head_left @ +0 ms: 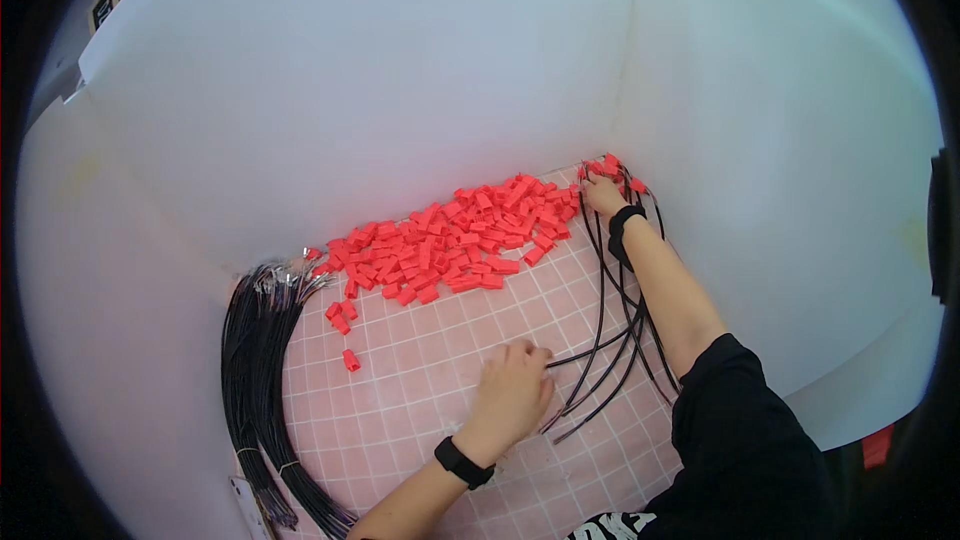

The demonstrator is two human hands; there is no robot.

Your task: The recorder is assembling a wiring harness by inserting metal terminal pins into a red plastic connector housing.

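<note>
My left hand (512, 388) is over the middle of the pink grid surface (420, 390), its fingers curled. One end of a black cable (590, 352) meets its fingertips, and the hand appears closed on it. At the far right corner, my right hand (604, 197) reaches in among several black cables (602, 290) whose far ends carry red plastic caps (612, 162). Its fingers look bent together, but what they hold is hidden by the hand and cables. A large heap of loose red caps (440, 243) stretches along the back edge, left of my right hand.
Two tied bundles of black cables (262, 360) with bare wire ends lie along the left side. A few red caps (351, 360) are scattered near them. A phone-like object (248, 506) is at the lower left. Tall white walls (400, 70) stand around the surface.
</note>
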